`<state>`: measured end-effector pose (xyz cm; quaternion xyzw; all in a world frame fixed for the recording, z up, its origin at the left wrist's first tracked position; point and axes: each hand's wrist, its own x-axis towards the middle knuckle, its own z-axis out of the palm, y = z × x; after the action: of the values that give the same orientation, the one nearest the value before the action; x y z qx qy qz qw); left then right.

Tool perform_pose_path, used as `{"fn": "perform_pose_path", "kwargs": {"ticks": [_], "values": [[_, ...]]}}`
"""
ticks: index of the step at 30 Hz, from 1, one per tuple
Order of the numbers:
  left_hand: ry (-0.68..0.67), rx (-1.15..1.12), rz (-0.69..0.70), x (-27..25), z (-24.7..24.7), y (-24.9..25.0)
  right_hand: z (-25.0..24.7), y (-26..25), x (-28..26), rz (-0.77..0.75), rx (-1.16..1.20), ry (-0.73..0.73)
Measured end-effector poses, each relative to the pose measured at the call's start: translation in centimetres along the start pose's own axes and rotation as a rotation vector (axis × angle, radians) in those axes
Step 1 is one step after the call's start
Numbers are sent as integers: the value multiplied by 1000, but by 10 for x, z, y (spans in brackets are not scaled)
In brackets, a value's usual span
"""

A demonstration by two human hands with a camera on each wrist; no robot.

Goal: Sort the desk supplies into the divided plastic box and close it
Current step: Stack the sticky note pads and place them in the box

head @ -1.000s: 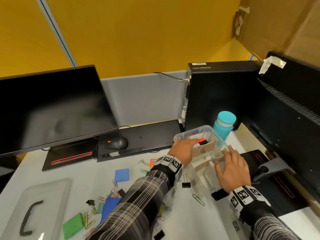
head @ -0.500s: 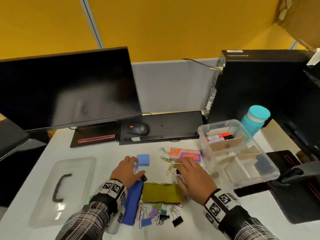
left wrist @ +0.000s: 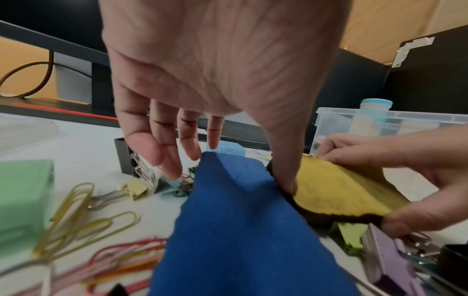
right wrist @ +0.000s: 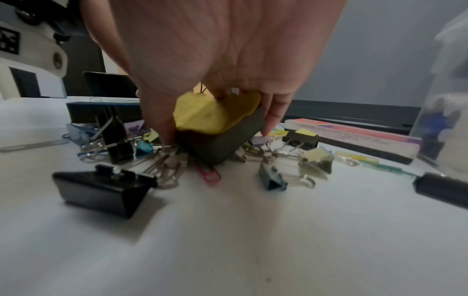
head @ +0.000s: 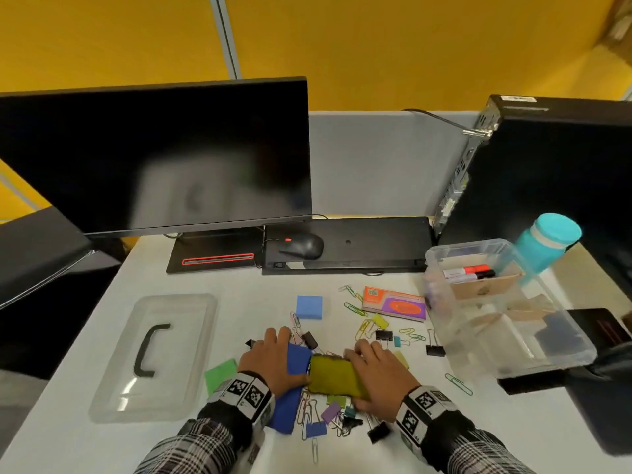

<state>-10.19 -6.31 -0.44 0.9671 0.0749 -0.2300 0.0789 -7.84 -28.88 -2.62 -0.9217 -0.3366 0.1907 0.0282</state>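
Note:
A yellow-topped board duster lies among scattered clips on the white desk. My right hand grips it, thumb on the near edge and fingers on the far one; the right wrist view shows the duster tilted up on its dark base. A blue duster lies alongside it on the left. My left hand rests over the blue duster with fingers loose and straight, thumb pressing where it meets the yellow duster. The divided clear box stands open at the right, holding markers.
The clear lid with a black handle lies at the left. Paper clips, binder clips, a blue note pad, a green pad and an orange staple box litter the desk. A teal bottle, monitor and mouse stand behind.
Both hands left the box and came down to the pile of supplies. The left settled on the blue duster; the right closed round the yellow duster and tipped it up.

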Motion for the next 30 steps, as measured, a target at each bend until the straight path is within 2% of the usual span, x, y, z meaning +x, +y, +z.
{"fn": "perform_pose_path", "kwargs": {"ticks": [3,7,10,13,15,17,20,24,30], "values": [[-37,0,29,0,1,2,-6,0,-2,72,111,83],[-75,-37,73,3,3,-1,-23,11,-8,220,443,190],[-96,-83,115,6,-1,-1,-40,20,-12,294,901,205],[-161,-231,176,12,-10,-4,-50,28,-11,392,1406,223],[-213,-393,204,17,-18,-7,-49,33,-11,438,1641,281],[-252,-578,233,20,-30,-9,-50,32,-15,451,1778,323],[-268,-726,256,25,-47,-12,-49,29,-19,487,1829,340],[-236,-953,214,33,-62,-21,-51,25,-21,505,1721,342],[-215,-1393,107,38,-69,-21,-55,19,-20,370,1445,334]]}}
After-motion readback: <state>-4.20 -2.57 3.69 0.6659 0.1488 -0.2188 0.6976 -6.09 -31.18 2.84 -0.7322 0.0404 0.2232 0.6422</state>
